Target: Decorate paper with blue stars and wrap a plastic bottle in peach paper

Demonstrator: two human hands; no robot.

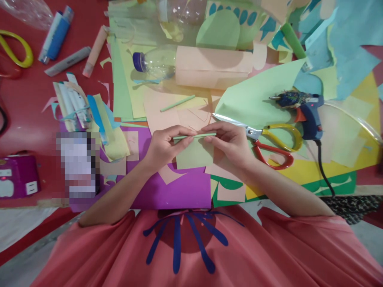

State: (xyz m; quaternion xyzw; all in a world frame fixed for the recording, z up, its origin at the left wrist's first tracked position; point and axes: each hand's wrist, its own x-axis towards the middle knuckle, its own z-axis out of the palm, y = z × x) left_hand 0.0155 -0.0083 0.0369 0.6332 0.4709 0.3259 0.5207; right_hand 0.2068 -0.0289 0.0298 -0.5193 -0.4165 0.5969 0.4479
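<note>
Between my two hands lies a thin green paper roll point(196, 136), held level. My left hand point(167, 144) pinches its left part between thumb and fingers. At the other end my right hand point(229, 142) grips it the same way. Below the roll is a pale green paper piece point(194, 155). A second thin green paper roll point(177, 103) rests on pink paper just beyond my hands. Scissors point(254, 133) with yellow and red handles lie beside my right hand, blades apart. Farther back, a plastic bottle point(158, 61) with a purple cap lies on its side, wrapped in pink paper point(212, 67).
A blue glue gun point(311, 113) with a black cord lies at the right. Several markers point(72, 101), a pixelated phone-like object point(77, 165) and a purple box point(19, 175) are at the left. Purple sheet point(191, 191) and coloured paper scraps cover much of the red table point(18, 95).
</note>
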